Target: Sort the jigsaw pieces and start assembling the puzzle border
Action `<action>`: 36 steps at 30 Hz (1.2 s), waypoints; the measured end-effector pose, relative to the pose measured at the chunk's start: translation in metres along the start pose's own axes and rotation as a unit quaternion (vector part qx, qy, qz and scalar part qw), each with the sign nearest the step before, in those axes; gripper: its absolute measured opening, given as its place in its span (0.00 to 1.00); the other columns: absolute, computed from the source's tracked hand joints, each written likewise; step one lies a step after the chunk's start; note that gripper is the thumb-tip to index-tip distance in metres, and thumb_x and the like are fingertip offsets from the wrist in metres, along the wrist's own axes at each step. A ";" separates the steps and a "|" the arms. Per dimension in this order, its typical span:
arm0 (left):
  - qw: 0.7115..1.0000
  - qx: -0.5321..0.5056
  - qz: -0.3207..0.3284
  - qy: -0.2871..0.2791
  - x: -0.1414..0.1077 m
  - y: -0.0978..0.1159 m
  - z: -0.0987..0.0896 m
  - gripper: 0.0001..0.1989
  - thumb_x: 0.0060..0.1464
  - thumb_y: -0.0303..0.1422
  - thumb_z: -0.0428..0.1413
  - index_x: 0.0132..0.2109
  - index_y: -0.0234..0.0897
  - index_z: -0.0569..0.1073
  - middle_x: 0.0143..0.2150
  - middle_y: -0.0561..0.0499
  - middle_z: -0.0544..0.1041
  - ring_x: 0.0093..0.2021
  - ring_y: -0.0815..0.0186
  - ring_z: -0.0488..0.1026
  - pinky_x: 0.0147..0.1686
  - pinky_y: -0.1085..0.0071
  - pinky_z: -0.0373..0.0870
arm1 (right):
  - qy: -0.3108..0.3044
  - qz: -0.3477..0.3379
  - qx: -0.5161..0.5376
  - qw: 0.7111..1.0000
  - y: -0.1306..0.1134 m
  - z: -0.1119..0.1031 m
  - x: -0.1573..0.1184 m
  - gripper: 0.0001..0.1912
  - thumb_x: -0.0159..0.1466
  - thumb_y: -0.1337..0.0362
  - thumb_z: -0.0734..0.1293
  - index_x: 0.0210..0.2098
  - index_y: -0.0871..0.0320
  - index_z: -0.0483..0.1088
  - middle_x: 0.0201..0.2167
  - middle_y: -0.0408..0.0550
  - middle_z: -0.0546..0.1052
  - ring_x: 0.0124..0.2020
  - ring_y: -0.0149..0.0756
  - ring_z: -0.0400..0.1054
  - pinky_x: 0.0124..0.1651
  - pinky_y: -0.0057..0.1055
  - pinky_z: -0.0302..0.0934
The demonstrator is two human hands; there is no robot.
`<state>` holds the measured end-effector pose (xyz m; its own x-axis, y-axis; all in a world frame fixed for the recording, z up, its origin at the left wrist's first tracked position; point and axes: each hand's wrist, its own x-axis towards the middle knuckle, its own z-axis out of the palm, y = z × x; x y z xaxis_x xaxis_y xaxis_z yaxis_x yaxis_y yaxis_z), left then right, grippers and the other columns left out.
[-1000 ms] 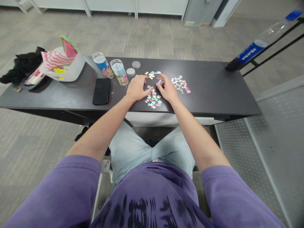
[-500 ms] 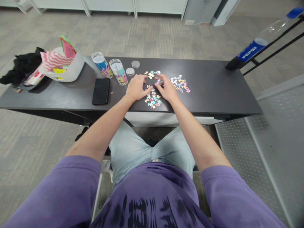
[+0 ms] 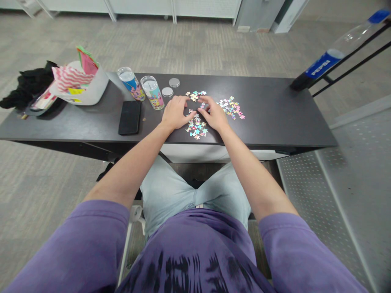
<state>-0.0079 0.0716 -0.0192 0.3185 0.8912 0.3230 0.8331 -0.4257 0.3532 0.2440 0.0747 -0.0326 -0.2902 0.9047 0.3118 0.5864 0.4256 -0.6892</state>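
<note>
My left hand [image 3: 176,112] rests on the dark tabletop, thumb spread from the fingers, its thumb tip beside a pile of small jigsaw pieces [image 3: 197,128]. Facing it, my right hand [image 3: 216,115] has its thumb and fingers apart around a few jigsaw pieces [image 3: 203,105], and the fingertips seem to touch them. Between and beyond the hands lies another group of jigsaw pieces [image 3: 194,96]. To the right of my right hand is a scattered heap of pastel jigsaw pieces [image 3: 232,108]. Neither hand has anything visibly gripped.
Left of my hands stand two clear printed canisters [image 3: 131,83], [image 3: 153,93] and two round metal lids [image 3: 167,92], [image 3: 174,83]. A black phone [image 3: 130,118] lies nearer. A white basket [image 3: 99,87] with cloths stands far left; a Pepsi bottle [image 3: 324,65] leans at the right end.
The fingers of my right hand have shifted slightly left, and the few jigsaw pieces by them have slid a little the same way. My left hand has stayed in place.
</note>
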 end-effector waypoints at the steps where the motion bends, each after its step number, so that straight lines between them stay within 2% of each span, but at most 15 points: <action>1: 1.000 -0.003 0.000 0.001 0.000 0.000 0.000 0.30 0.74 0.46 0.66 0.75 0.37 0.79 0.65 0.34 0.87 0.73 0.35 0.81 0.80 0.38 0.77 | 0.001 0.001 -0.001 1.000 0.000 0.000 0.000 0.32 0.81 0.64 0.74 0.83 0.48 0.75 0.78 0.53 0.89 0.54 0.56 0.89 0.76 0.59 0.80; 6: 1.000 -0.010 0.008 0.009 0.000 -0.002 0.001 0.28 0.74 0.47 0.66 0.73 0.40 0.80 0.64 0.35 0.87 0.71 0.36 0.81 0.79 0.37 0.78 | 0.007 0.013 -0.023 1.000 -0.002 0.001 0.002 0.25 0.81 0.68 0.74 0.75 0.49 0.79 0.76 0.53 0.90 0.57 0.56 0.88 0.76 0.58 0.80; 12: 1.000 -0.010 0.002 0.000 0.000 0.000 -0.002 0.29 0.73 0.48 0.64 0.73 0.39 0.80 0.66 0.34 0.87 0.72 0.36 0.80 0.80 0.37 0.77 | 0.010 0.042 -0.099 0.994 -0.009 -0.002 0.003 0.29 0.81 0.67 0.76 0.79 0.52 0.79 0.79 0.59 0.88 0.77 0.64 0.81 0.86 0.63 0.70; 14: 1.000 -0.013 0.000 -0.003 0.000 0.001 -0.004 0.30 0.73 0.48 0.64 0.74 0.39 0.79 0.67 0.33 0.86 0.72 0.35 0.80 0.81 0.36 0.77 | 0.020 0.053 -0.130 0.990 -0.013 -0.003 0.001 0.26 0.81 0.66 0.75 0.77 0.53 0.80 0.77 0.62 0.88 0.77 0.66 0.80 0.86 0.64 0.70; 18: 1.000 -0.022 -0.004 -0.001 -0.001 0.002 -0.005 0.31 0.71 0.48 0.65 0.74 0.42 0.79 0.66 0.36 0.87 0.71 0.35 0.80 0.80 0.35 0.77 | 0.061 0.093 -0.170 0.979 -0.018 -0.004 -0.002 0.17 0.83 0.68 0.70 0.66 0.53 0.85 0.73 0.66 0.86 0.76 0.67 0.80 0.84 0.65 0.71; 22: 1.000 -0.023 -0.011 0.001 -0.001 0.003 -0.006 0.30 0.71 0.48 0.66 0.74 0.42 0.79 0.66 0.36 0.87 0.72 0.36 0.80 0.80 0.36 0.78 | 0.076 0.132 -0.186 0.971 -0.023 -0.007 -0.004 0.19 0.84 0.70 0.67 0.62 0.53 0.89 0.69 0.65 0.86 0.76 0.66 0.79 0.85 0.66 0.70; 27: 1.000 -0.013 -0.017 0.001 -0.001 0.005 -0.006 0.30 0.73 0.48 0.66 0.74 0.41 0.79 0.68 0.34 0.86 0.73 0.34 0.79 0.81 0.36 0.77 | 0.046 0.120 -0.205 0.970 -0.031 -0.008 -0.006 0.21 0.86 0.68 0.68 0.62 0.48 0.95 0.67 0.60 0.85 0.75 0.65 0.78 0.84 0.64 0.70; 32: 0.999 -0.006 -0.027 -0.015 0.001 0.004 -0.003 0.33 0.74 0.49 0.66 0.76 0.37 0.78 0.77 0.28 0.81 0.81 0.29 0.75 0.85 0.32 0.71 | 0.080 0.137 -0.219 0.963 -0.030 -0.002 -0.008 0.24 0.82 0.72 0.66 0.67 0.59 0.92 0.71 0.70 0.82 0.77 0.73 0.73 0.86 0.76 0.63; 36: 1.000 -0.014 -0.017 -0.010 0.002 -0.001 0.002 0.36 0.73 0.52 0.66 0.80 0.41 0.76 0.83 0.30 0.79 0.86 0.31 0.72 0.89 0.31 0.67 | 0.114 0.140 -0.221 0.958 -0.024 0.005 -0.010 0.21 0.80 0.70 0.67 0.64 0.64 0.88 0.73 0.78 0.80 0.78 0.81 0.70 0.85 0.87 0.60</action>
<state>-0.0068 0.0745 -0.0208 0.3001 0.9078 0.2929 0.8307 -0.3997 0.3876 0.2286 0.0557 -0.0224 0.0685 0.9436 0.3238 0.8948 0.0854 -0.4381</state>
